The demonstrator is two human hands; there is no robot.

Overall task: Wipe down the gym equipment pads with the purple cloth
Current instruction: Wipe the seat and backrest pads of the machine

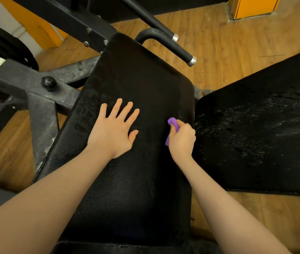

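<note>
1. Head view, hands: my left hand [113, 132] lies flat on the centre pad [138, 85], fingers [125, 111] spread wide and holding nothing. My right hand [182, 139] is balled into a fist around the purple cloth [172, 123], its fingers curled tight on it.
2. Head view, the cloth: it sits bunched inside that fist near the centre pad's right edge, with only a strip showing at the top and left of the knuckles. Whether it touches the pad I cannot tell.
3. Handling, as I judge it: the cloth looks soft, light and limp, so it crumples easily. I would take it as a wad in the palm and press it flat when wiping. The pad looks firm, textured and damp in places, so the cloth may drag.
4. Count: one purple cloth, two hands. I see two black pads clearly: the centre one and a side pad [266, 129] to the right, streaked with wet marks. A dark padded edge at the bottom may be a third.
</note>
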